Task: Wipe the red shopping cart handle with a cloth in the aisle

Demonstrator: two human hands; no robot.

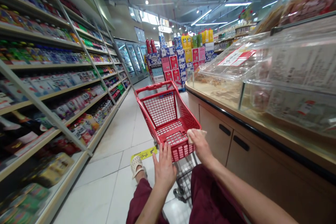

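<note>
A red plastic shopping cart (160,106) stands in the aisle in front of me, and no goods show in its basket. My right hand (201,147) is closed on a pale, crumpled cloth (193,133) and presses it to the cart's near right corner. My left hand (165,168) is at the near left corner of the basket. Its fingers are stretched out, and the fingertips appear to rest at the rim. Below the basket, a metal frame with a dark caster (180,193) shows between my legs.
Shelves of bottled drinks (52,56) line the left side. On the right runs a wooden counter (210,119) with bagged goods under clear plastic. Stacked boxes (173,68) and glass-door fridges (131,59) stand ahead. A yellow floor sticker (144,154) lies near my foot.
</note>
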